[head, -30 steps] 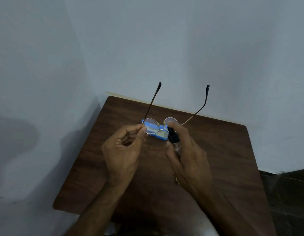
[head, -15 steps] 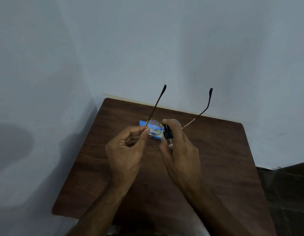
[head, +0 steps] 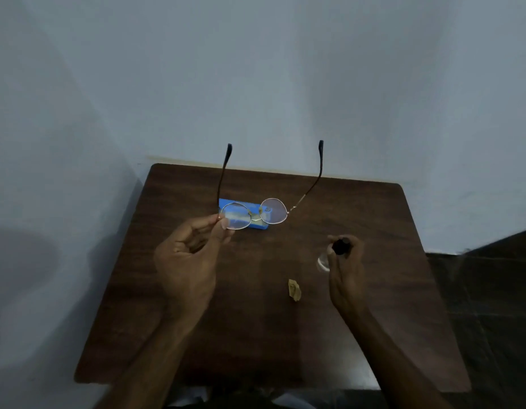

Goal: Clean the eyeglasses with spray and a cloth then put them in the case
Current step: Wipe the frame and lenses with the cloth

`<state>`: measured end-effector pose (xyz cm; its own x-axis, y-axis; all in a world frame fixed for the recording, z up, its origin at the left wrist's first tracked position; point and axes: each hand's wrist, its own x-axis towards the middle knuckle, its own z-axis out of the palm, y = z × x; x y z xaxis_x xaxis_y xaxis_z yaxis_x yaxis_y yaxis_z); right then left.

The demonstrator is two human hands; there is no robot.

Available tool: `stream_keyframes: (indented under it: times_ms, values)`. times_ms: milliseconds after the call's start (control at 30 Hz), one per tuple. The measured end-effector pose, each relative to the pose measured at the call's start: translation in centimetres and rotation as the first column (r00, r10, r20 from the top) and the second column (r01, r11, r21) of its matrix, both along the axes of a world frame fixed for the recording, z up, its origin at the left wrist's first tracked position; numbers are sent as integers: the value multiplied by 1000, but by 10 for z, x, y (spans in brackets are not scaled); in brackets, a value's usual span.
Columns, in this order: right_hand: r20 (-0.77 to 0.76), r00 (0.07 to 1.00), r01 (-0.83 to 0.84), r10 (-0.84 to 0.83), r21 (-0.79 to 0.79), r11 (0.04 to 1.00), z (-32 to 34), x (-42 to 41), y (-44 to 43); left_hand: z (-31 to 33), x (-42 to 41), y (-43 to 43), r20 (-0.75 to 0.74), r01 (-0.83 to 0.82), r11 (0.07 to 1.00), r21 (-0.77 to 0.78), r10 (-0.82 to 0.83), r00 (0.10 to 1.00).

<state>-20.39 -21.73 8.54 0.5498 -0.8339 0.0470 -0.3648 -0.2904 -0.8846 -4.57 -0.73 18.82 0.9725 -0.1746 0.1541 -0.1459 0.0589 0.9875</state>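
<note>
My left hand (head: 191,258) pinches the left rim of thin gold-framed eyeglasses (head: 272,211), held above the table with both temples open and pointing away from me. My right hand (head: 344,270) is off to the right, low over the table, closed around a small clear spray bottle (head: 323,261) with a black cap (head: 340,245). A blue case (head: 261,226) lies on the table behind the glasses, partly seen through the lenses. A small crumpled tan cloth (head: 294,290) rests on the table between my hands.
The dark wooden table (head: 255,335) stands in a corner against pale walls on the left and at the back. A dark floor (head: 491,290) lies beyond its right edge.
My right hand has carried the spray bottle away from the lenses, down and to the right. The tan cloth has come into view. The glasses have tilted so both lenses show.
</note>
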Motion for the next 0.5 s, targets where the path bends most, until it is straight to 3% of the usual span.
stream_keyframes:
  times_ms: [167,500]
  values:
    - [-104,993,69,-54,147,987,-34,7,-33,-8,-3,-5,-51,27,1000,-12,-27,998]
    - [-157,986,82,-58,150,985,-52,11,-46,-13,-7,-5,-82,68,998,-14,-69,994]
